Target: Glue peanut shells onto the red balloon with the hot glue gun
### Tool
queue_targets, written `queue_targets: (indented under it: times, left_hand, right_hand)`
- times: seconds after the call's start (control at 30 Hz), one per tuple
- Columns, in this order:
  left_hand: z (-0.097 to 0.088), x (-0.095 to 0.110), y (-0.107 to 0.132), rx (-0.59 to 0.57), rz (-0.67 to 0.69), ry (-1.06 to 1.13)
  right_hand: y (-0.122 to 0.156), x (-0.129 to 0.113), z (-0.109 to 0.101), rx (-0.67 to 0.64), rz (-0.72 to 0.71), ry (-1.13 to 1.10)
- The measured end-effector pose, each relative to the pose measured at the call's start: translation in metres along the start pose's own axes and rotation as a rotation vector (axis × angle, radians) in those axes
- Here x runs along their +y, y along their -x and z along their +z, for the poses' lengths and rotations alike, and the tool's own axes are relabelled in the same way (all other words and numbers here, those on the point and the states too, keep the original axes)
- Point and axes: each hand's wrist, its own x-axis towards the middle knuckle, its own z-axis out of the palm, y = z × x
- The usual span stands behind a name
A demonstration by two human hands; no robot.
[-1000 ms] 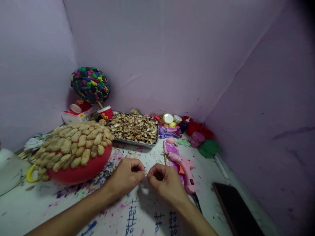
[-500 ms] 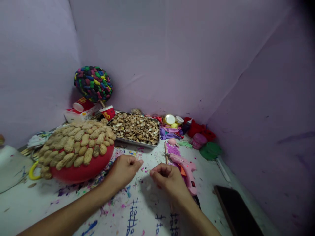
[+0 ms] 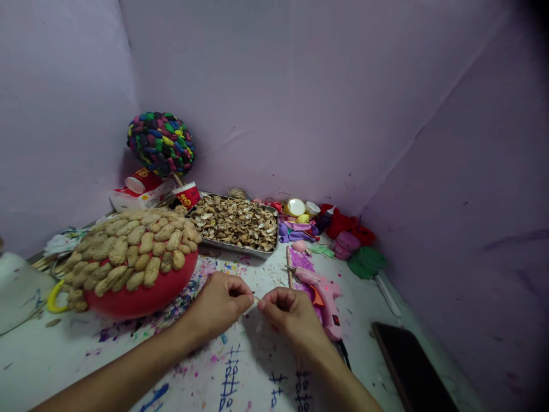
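My left hand (image 3: 227, 298) is closed in a pinch, thumb against the curled fingers. Close beside it, my right hand (image 3: 288, 312) pinches too, its fingertips almost meeting those of the left. A tiny pale sliver (image 3: 256, 299) shows between the two pinches, too small to name. To the left rests a red balloon (image 3: 141, 297), its upper part covered in rows of whole peanuts (image 3: 118, 252). Just right of my right hand lies a pink hot glue gun (image 3: 323, 292) with a small red light on it.
Behind the hands stands a metal tray (image 3: 240, 249) heaped with nutshells. A multicoloured ball (image 3: 162, 144) on a stick leans at the back left near red paper cups (image 3: 187, 195). Balloons (image 3: 298, 229) and tubs lie along the wall; a black phone (image 3: 412, 366) is at right.
My two hands have come closer together, the left moving slightly right, so their fingertips nearly touch. A small pale sliver now shows between them. The balloon and glue gun stay put.
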Motion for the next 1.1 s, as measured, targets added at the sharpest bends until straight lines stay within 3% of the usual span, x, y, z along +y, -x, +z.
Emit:
queue_targets:
  times: [0.23,0.43,0.63,0.8,0.93,1.1]
  left_hand:
    - [-0.003,0.002,-0.003,0.086,-0.119,0.113]
    - [0.0,0.001,-0.001,0.066,-0.15,0.126]
    - [0.0,0.0,-0.001,-0.023,-0.087,0.166]
    - [-0.002,-0.006,-0.005,0.044,-0.105,0.193]
    - [-0.001,-0.011,-0.005,0.011,0.001,0.094]
    - [0.001,-0.008,-0.003,0.052,0.028,0.074]
  right_hand:
    - [-0.002,0.003,-0.003,0.019,-0.023,-0.062]
    - [0.003,0.001,0.0,0.033,-0.115,0.151]
    - [0.003,0.0,0.0,0.137,-0.126,0.147]
    - [0.002,-0.002,0.0,0.175,-0.112,0.139]
    - [0.002,-0.002,0.002,0.157,-0.091,0.132]
    - [0.003,-0.001,0.001,0.161,-0.096,0.116]
